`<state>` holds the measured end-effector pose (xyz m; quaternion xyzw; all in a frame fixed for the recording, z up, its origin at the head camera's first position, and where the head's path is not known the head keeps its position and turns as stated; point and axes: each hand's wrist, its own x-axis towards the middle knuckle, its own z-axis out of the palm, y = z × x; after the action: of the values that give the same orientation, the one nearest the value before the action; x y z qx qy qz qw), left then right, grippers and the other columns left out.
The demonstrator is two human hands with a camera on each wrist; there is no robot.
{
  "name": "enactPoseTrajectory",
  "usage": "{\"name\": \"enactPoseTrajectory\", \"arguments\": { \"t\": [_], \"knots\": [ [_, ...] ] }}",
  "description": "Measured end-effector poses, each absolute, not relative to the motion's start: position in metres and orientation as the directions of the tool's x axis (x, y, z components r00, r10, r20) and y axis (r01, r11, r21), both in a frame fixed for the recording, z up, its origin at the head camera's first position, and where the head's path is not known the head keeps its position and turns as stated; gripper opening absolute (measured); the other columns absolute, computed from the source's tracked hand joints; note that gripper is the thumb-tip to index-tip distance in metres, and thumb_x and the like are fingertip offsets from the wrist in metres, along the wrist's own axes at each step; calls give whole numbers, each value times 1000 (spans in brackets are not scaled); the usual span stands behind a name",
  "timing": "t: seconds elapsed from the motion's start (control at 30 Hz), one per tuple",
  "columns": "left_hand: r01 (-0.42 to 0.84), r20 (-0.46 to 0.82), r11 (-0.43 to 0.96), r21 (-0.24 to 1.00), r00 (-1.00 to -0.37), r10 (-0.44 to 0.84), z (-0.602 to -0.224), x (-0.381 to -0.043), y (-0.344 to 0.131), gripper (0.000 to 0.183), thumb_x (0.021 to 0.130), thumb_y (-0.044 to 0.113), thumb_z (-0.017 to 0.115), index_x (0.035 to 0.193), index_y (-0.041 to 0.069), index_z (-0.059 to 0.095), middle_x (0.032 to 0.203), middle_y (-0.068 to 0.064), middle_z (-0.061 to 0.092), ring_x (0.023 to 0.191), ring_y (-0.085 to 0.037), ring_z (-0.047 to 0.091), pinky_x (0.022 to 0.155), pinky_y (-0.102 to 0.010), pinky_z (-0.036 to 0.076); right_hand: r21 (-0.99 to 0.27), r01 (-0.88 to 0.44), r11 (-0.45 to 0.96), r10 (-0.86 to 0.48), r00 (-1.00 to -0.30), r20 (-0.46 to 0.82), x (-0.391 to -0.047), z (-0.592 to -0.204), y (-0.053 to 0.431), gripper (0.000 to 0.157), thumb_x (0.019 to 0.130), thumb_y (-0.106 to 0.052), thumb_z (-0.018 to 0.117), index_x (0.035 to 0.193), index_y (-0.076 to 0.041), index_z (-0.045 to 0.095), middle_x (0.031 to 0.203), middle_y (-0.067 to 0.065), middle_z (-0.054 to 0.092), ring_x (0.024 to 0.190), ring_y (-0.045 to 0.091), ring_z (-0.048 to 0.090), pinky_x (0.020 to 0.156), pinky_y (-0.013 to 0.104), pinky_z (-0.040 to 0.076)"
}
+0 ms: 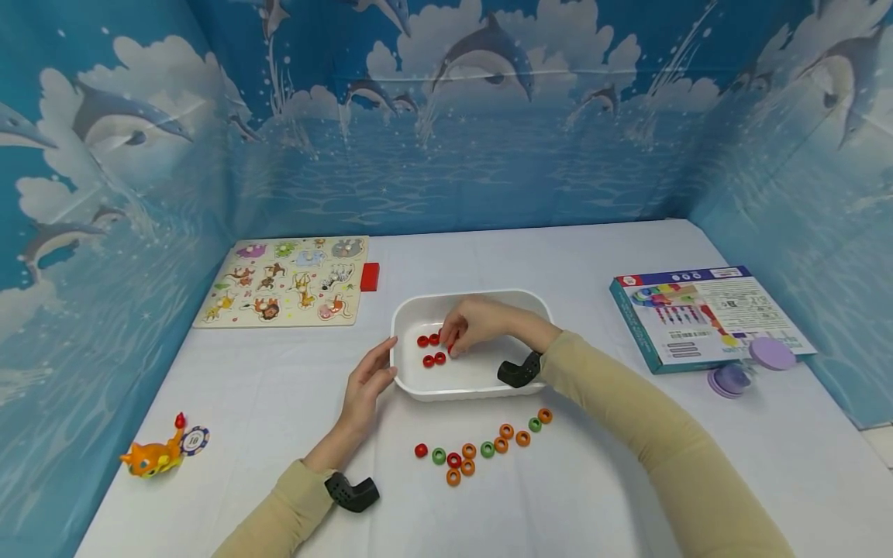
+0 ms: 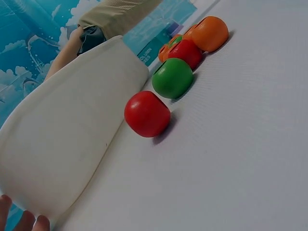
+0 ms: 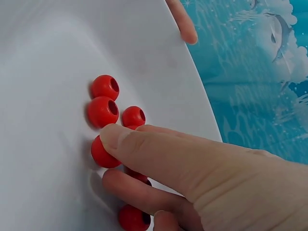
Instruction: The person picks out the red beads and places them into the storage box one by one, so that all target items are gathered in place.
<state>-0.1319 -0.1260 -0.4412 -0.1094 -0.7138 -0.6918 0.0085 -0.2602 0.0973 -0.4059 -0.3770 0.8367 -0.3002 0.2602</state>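
Observation:
Inside a white tray [image 1: 481,380], my right hand [image 1: 481,322] pinches a red bead [image 3: 102,153] between thumb and finger. More red beads [image 1: 434,359] lie in short rows around those fingertips, some partly hidden by the hand in the right wrist view. On the tray's left side, my left hand [image 1: 366,387] rests with extended fingers against the outer wall and rim. Just in front of the tray, loose beads lie on the cloth: a red bead [image 1: 421,450], a green bead [image 1: 439,456] and an orange bead [image 1: 453,477] among them.
An animal puzzle board [image 1: 289,283] lies at the back left beside a red block [image 1: 370,277]. A boxed toy [image 1: 705,314] and purple-lidded containers [image 1: 732,380] are at the right. An orange toy figure [image 1: 153,456] stands near the left edge, by a round chip [image 1: 194,440].

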Motion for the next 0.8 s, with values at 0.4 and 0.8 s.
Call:
{"name": "enactPoseTrajectory", "arguments": {
  "t": [0.4,0.8],
  "knots": [
    [174,168,25,984,-975,146,-440,-132,-126,43,88,0,41,132,-2,38,139,-12,33,126,-29,31,96,-41,36,-766,-405,499,-802,-550,-232,-261,-408,97,27,72,-7,72,98,-3,66,87,3,66,78,10,61,70,23,50],
    [170,165,23,985,-975,151,-439,-132,-126,44,89,1,40,132,-2,37,140,-12,32,127,-27,31,96,-42,35,-769,-409,491,-782,-595,-182,-253,-378,103,32,77,-10,68,108,-5,62,99,6,64,83,9,61,71,25,50]
  ]
}}
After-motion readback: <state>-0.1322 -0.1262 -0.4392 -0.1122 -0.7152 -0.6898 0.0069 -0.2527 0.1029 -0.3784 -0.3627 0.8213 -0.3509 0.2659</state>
